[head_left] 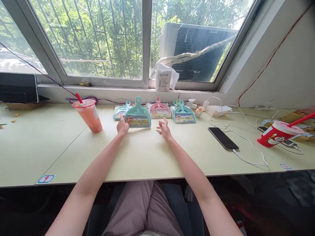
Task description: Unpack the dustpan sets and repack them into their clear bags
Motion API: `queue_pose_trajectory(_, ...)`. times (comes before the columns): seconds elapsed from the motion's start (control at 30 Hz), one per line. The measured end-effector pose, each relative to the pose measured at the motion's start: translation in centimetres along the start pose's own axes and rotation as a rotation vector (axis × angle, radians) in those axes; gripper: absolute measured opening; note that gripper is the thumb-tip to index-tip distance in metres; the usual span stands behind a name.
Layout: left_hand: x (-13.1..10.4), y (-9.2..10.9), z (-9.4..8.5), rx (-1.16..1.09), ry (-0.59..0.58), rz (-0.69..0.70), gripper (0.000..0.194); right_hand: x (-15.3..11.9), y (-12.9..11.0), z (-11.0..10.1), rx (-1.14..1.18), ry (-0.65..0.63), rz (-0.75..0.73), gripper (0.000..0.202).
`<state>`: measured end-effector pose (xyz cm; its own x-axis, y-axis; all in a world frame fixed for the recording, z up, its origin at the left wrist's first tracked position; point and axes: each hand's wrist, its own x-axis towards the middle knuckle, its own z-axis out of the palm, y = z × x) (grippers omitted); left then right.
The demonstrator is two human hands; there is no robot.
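Several small dustpan sets with printed labels stand in a row along the back of the pale table. The front teal dustpan is upright, and my left hand touches its lower left side, fingers bent around the edge. Behind that hand is a smaller teal dustpan. My right hand hovers over the table just in front of the pink dustpan, fingers apart with nothing in them. To the right, another teal dustpan stands in front of a green one, partly hidden.
An orange drink cup stands to the left. On the right lie a black phone with a white cable and a tilted red cup. A tissue pack is on the window sill; a tablet is far left.
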<state>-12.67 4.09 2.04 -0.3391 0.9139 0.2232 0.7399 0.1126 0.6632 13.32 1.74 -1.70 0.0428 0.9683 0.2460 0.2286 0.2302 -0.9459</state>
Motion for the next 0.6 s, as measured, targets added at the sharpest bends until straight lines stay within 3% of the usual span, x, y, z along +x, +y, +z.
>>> queue_pose_trajectory(0.17,3.9,-3.2,-2.2,0.097,0.088,-0.146,0.046,0.1,0.2,-0.2,-0.101,0.027,-0.031,0.056)
queue_pose_trajectory(0.3,8.0,-6.1,-3.2,0.229,0.062,-0.182,0.051,0.2,0.0,0.1,-0.242,-0.043,-0.080,0.049)
queue_pose_trajectory(0.47,12.1,-7.4,-2.3,0.282,0.136,-0.175,0.056,0.1,-0.8,0.4,-0.332,-0.124,-0.092,0.044)
queue_pose_trajectory(0.6,13.6,-7.6,-0.4,0.295,0.056,-0.302,0.062,0.2,-1.1,0.5,-0.363,-0.160,-0.117,0.039)
